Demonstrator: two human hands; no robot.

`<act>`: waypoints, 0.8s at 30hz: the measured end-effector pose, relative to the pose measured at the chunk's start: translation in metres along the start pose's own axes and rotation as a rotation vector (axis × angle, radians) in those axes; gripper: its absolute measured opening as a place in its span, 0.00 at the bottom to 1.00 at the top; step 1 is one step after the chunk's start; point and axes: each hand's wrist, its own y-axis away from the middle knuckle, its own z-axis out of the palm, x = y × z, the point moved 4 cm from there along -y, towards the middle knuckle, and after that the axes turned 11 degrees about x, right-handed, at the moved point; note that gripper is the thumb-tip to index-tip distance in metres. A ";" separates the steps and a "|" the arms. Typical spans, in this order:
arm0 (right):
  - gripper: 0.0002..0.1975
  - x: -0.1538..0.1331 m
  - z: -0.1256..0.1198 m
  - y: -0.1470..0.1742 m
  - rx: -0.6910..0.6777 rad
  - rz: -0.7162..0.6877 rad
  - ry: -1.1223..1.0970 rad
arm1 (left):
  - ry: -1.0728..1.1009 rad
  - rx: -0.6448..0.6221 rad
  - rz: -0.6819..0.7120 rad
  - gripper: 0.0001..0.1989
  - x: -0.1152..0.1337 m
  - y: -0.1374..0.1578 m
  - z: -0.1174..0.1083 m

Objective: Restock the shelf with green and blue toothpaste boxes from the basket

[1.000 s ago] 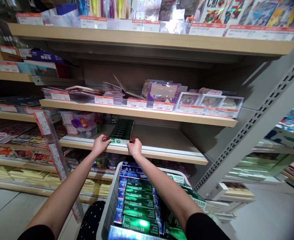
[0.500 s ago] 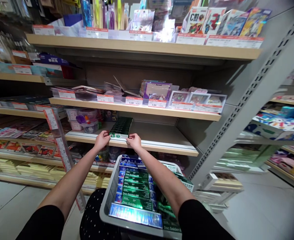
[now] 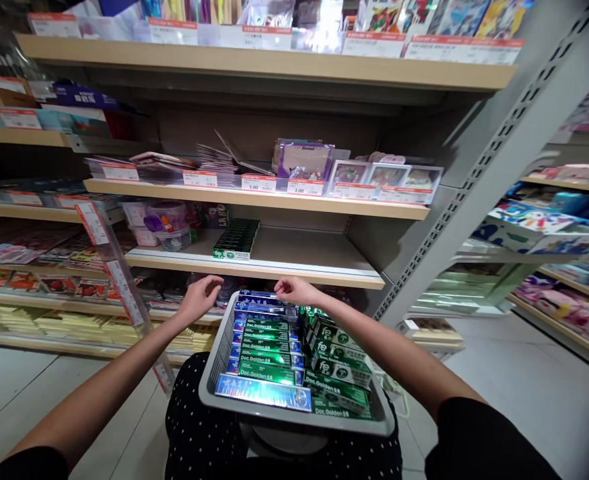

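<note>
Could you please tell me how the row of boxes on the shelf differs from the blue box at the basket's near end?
The shelf row is mostly green; the blue box is shiny blue and silver. The shelf row is many boxes packed together; the blue box is a single one. Neither is held.

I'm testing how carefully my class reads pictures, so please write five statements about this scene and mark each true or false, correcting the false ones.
1. The left hand and right hand are both apart from the green row on the shelf. True.
2. The plastic tubs stand to the right of that row. False: the plastic tubs stand to its left.
3. The basket holds blue boxes and green boxes. True.
4. The left hand grips the basket's rim. False: it is apart from the rim.
5. A shiny blue box lies at the basket's near end. True.
</note>
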 end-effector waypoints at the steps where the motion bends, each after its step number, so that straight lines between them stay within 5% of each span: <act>1: 0.09 -0.001 -0.002 0.007 -0.025 -0.008 0.096 | -0.003 -0.089 0.032 0.13 0.005 0.007 0.006; 6: 0.10 -0.005 -0.001 0.031 -0.107 -0.030 0.468 | -0.051 -0.439 0.115 0.14 0.019 0.038 0.040; 14: 0.08 -0.010 0.017 0.041 -0.282 0.006 0.792 | -0.225 -0.591 0.156 0.21 0.015 0.055 0.069; 18: 0.18 -0.015 0.024 0.046 -0.445 -0.015 0.976 | -0.367 -0.645 0.229 0.25 0.015 0.059 0.076; 24: 0.23 -0.011 0.030 0.049 -0.473 -0.001 0.983 | -0.322 -0.686 0.253 0.26 0.008 0.064 0.084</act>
